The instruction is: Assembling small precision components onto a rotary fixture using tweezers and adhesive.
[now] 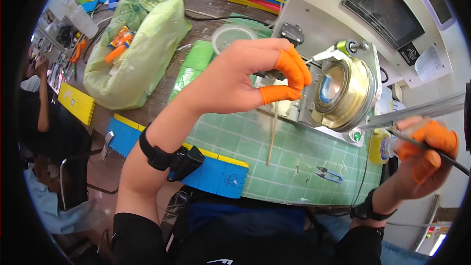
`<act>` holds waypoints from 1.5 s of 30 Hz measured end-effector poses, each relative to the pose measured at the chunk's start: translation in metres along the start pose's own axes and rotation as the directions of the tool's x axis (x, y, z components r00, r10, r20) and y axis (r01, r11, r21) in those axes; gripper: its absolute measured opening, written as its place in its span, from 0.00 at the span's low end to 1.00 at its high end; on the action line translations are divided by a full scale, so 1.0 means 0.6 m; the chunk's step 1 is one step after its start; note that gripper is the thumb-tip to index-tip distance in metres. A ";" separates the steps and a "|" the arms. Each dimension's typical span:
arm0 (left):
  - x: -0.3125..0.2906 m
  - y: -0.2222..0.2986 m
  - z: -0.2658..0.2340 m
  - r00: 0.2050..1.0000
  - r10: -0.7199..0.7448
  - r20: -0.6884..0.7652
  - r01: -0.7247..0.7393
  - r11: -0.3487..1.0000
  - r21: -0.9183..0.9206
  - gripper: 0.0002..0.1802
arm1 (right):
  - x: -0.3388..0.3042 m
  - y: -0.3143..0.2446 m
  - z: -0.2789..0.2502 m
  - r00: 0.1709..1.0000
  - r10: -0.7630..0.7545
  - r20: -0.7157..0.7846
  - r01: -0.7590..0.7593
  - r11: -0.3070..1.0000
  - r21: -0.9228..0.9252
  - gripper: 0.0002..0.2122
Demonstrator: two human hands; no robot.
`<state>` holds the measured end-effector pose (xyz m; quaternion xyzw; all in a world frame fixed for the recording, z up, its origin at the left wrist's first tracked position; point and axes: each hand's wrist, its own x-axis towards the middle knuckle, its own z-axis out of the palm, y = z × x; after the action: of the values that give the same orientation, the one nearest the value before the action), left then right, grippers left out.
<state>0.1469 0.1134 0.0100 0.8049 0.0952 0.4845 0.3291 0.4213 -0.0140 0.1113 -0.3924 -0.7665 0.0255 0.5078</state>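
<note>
Fingertips of the left hand, in orange cots, pinch together just left of the brass pot on the machine; I cannot tell whether they grasp anything. Right of the pot, the blurred right hand curls by a dark cable, its grip unclear. Snips lie on the green mat.

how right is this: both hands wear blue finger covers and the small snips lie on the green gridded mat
The colour is wrong: the head view shows orange finger covers on the left hand and right hand. The small snips lie on the green gridded mat.
</note>
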 end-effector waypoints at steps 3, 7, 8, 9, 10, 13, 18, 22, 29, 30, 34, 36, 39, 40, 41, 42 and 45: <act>0.001 -0.001 0.003 1.000 -0.012 0.007 0.012 1.000 0.023 0.11 | -0.007 0.020 0.040 1.000 -0.005 -0.019 0.007 0.997 0.073 0.21; 0.003 -0.014 0.009 1.000 0.005 0.002 -0.005 1.000 0.021 0.10 | -0.022 0.038 0.077 0.991 0.135 -0.023 -0.129 0.975 0.180 0.19; 0.003 -0.015 0.008 1.000 -0.001 0.002 0.001 1.000 0.018 0.10 | -0.013 0.052 0.084 0.999 0.024 0.037 -0.028 0.995 0.101 0.17; 0.004 -0.015 0.007 1.000 0.005 0.001 -0.005 1.000 0.026 0.10 | -0.009 0.058 0.090 0.997 -0.019 0.069 0.016 0.999 0.041 0.16; 0.006 -0.015 0.006 1.000 0.010 0.001 -0.010 0.999 0.036 0.10 | -0.007 0.061 0.095 0.993 -0.060 0.104 0.062 0.998 -0.016 0.15; 0.008 -0.017 0.006 1.000 0.025 0.004 -0.026 0.998 0.051 0.10 | -0.003 0.066 0.095 0.949 -0.139 0.284 0.139 0.990 0.022 0.14; 0.003 -0.019 0.010 1.000 0.015 0.009 -0.016 0.999 0.036 0.10 | -0.009 0.071 0.099 0.946 -0.136 0.293 0.129 0.991 0.044 0.15; 0.003 -0.021 0.010 1.000 0.018 0.018 -0.018 0.999 0.040 0.10 | -0.014 0.073 0.105 0.949 -0.151 0.278 0.146 0.989 0.036 0.15; 0.001 -0.026 0.010 0.999 0.026 0.034 -0.027 0.999 0.038 0.11 | -0.017 0.081 0.107 0.950 -0.138 0.281 0.113 0.988 0.101 0.18; 0.003 -0.025 0.008 0.999 0.032 0.042 -0.034 0.998 0.047 0.11 | -0.013 0.083 0.108 0.943 -0.174 0.284 0.147 0.983 0.111 0.18; 0.001 -0.025 0.005 0.998 0.037 0.051 -0.039 0.998 0.042 0.10 | -0.003 0.077 0.111 0.904 -0.218 0.368 0.206 0.976 0.073 0.19; -0.008 -0.026 0.004 0.999 0.024 0.047 -0.025 0.999 0.035 0.10 | -0.009 0.079 0.119 0.919 -0.220 0.328 0.208 0.975 0.072 0.17; -0.016 -0.024 0.004 0.999 0.007 0.035 -0.008 1.000 0.029 0.10 | -0.019 0.071 0.102 0.977 -0.134 0.166 0.120 0.989 0.090 0.15; -0.010 -0.024 0.009 0.999 0.022 0.024 -0.022 1.000 0.014 0.10 | -0.020 0.059 0.076 0.998 -0.040 0.050 0.035 0.995 0.098 0.15; -0.001 -0.023 0.013 0.999 0.038 0.020 -0.038 0.999 0.001 0.10 | -0.019 0.040 0.045 0.999 0.038 -0.019 -0.034 0.988 0.148 0.14; 0.008 -0.021 0.016 0.998 0.050 0.029 -0.050 0.999 0.012 0.10 | -0.024 0.025 0.021 0.989 0.121 -0.088 -0.100 0.971 0.215 0.12; 0.011 -0.017 0.014 0.998 0.032 0.047 -0.033 0.999 0.034 0.09 | -0.024 -0.004 -0.035 0.792 0.120 0.599 0.020 0.975 -0.221 0.12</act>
<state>0.1588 0.1208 0.0058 0.8230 0.0829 0.4694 0.3090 0.4391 -0.0322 0.1117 -0.4363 -0.8764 0.0805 0.1876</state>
